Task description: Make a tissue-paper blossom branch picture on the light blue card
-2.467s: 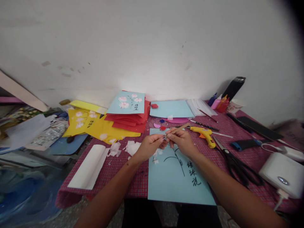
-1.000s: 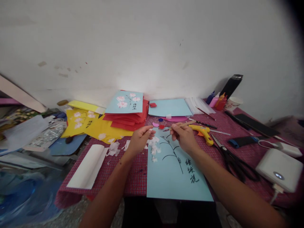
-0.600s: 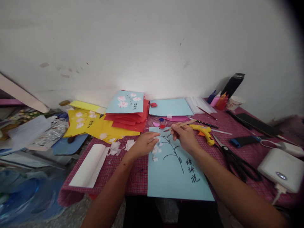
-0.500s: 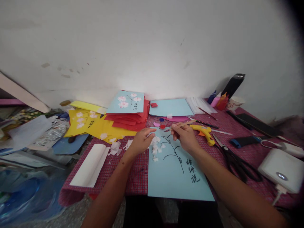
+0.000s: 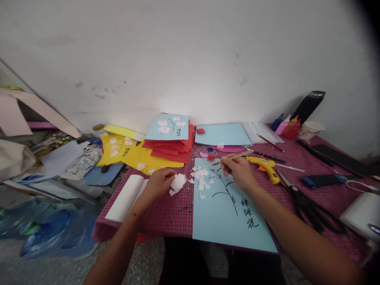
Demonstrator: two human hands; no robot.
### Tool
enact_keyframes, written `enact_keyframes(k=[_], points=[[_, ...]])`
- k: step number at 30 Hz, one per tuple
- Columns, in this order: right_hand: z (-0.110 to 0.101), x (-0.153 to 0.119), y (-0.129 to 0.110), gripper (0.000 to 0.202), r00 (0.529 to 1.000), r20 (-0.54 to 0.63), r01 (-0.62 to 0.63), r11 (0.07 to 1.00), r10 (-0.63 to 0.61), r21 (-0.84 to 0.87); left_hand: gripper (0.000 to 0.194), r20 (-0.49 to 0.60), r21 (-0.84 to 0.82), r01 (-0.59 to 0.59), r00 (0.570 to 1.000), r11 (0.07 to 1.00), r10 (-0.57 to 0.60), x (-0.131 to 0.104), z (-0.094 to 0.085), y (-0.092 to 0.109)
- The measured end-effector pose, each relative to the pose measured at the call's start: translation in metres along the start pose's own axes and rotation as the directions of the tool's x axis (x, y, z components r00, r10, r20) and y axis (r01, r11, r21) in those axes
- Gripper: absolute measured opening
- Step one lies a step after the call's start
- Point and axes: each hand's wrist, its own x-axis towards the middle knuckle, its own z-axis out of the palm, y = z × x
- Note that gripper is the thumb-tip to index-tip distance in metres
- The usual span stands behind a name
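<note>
My left hand (image 5: 160, 183) is over the tablecloth, left of a light blue card (image 5: 213, 221). Its fingers are curled in and pinch at the edge of a piece of torn white paper (image 5: 178, 183). My right hand (image 5: 237, 169) is closed around a paintbrush (image 5: 241, 154), its dark tip pointing left above the top of the card. The card bears a black painted branch with leaf strokes and several dark characters down its right side. Small crumpled white paper bits (image 5: 202, 178) cluster at its upper left. Paint dabs in pink, blue and red (image 5: 211, 158) sit just beyond the card.
A folded white paper (image 5: 124, 198) lies at the left. Behind are yellow sheets (image 5: 160, 160), red sheets (image 5: 169, 150) and a finished flower card (image 5: 166, 132). To the right are a yellow glue gun (image 5: 265, 166), black scissors (image 5: 308, 206), paint bottles (image 5: 283, 126) and a thermos (image 5: 310, 105).
My left hand has moved left, off the card to the torn paper, and its fingers have drawn together. My right hand keeps the paintbrush in place. The view has shifted slightly left.
</note>
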Motion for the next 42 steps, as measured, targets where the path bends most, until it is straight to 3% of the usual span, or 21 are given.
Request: enact_keyframes(k=[4,9,18,24,29,34,38,42], points=[[-0.001,0.002,0.002,0.031,1.0,-0.019,-0.008,1.0,0.008,0.002,0.024,0.045,0.193,-0.056,0.998,0.98,0.048,0.001,0.008,-0.003],[-0.002,0.002,0.001,0.031,1.0,-0.027,-0.01,1.0,0.009,-0.023,0.02,0.136,0.3,-0.154,0.984,0.941,0.117,0.005,0.009,-0.003],[-0.001,0.001,-0.001,0.029,1.0,-0.007,-0.02,0.999,0.02,-0.03,0.024,0.076,0.272,-0.079,0.995,0.959,0.06,0.003,0.012,-0.006],[0.0,0.0,-0.003,0.033,1.0,-0.006,-0.022,0.999,0.022,-0.049,0.019,0.083,0.234,-0.143,0.988,0.962,0.127,0.001,0.009,-0.007],[-0.001,0.001,-0.001,0.034,1.0,0.01,-0.012,0.997,0.012,-0.074,0.026,0.085,0.276,-0.173,0.984,0.945,0.155,0.003,0.012,-0.01],[-0.002,0.001,0.003,0.032,1.0,0.03,0.005,0.996,-0.002,-0.093,0.027,0.025,0.24,-0.118,0.993,0.964,0.116,0.004,0.017,-0.013],[-0.001,0.0,0.001,0.032,0.999,0.026,0.024,0.995,-0.021,-0.102,0.026,-0.099,0.174,-0.048,0.993,0.984,0.066,0.005,0.016,-0.008],[0.003,-0.003,-0.006,0.033,0.999,-0.003,0.037,0.995,-0.037,-0.097,0.023,-0.209,-0.048,0.057,0.976,0.997,-0.066,0.009,0.011,0.008]])
